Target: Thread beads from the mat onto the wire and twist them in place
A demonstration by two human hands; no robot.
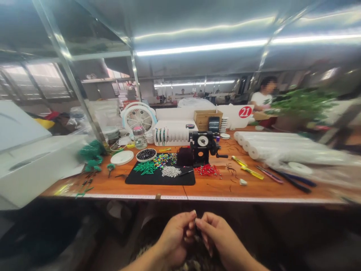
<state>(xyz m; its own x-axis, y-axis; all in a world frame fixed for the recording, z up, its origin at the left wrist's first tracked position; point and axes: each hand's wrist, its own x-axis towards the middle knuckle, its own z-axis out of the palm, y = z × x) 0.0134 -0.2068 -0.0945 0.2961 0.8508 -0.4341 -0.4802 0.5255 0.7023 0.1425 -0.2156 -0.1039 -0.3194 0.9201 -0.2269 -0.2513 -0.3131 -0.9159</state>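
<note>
My left hand [178, 233] and my right hand [216, 229] meet below the table's front edge, over my lap. Both are closed in a pinch, thumb against fingers, with the fingertips almost touching. Whatever lies between the fingertips is too small to make out. Beyond them, a black mat [160, 180] bears green pieces [146, 168], silvery beads [171, 171] and multicoloured beads [163, 160]. Red pieces [207, 170] lie at its right edge. A black hand-cranked machine [200, 148] stands behind the mat.
A dish of dark beads [146, 154], a white lid [122, 157] and a fan [138, 119] are at the left. Yellow cutters [252, 172], pliers [296, 181] and white rolls [270, 145] lie at the right. A person [262, 98] is behind, at the right.
</note>
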